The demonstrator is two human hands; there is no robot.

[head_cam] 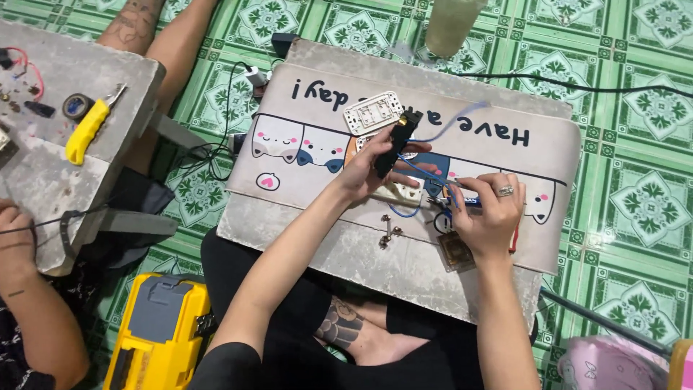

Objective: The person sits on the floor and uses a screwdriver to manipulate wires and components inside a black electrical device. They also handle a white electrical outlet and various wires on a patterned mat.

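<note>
My left hand [364,170] is closed around a black stick-shaped tool [395,143] held upright over a white switch plate [399,193] with blue wires [426,173] running from it. My right hand [489,209], a ring on one finger, pinches a small blue-handled tool [462,202] beside that plate. Both hands work on a grey board [346,245] laid across my lap, covered by a cartoon-printed mat [317,123]. A second white switch plate [373,113] lies on the mat just beyond my left hand.
Two screws [387,232] and a small brown square part [456,250] lie on the board. At left, another person's arm [29,303] rests by a second grey board with yellow-handled pliers [90,130]. A yellow tool case [159,332] stands on the green tiled floor.
</note>
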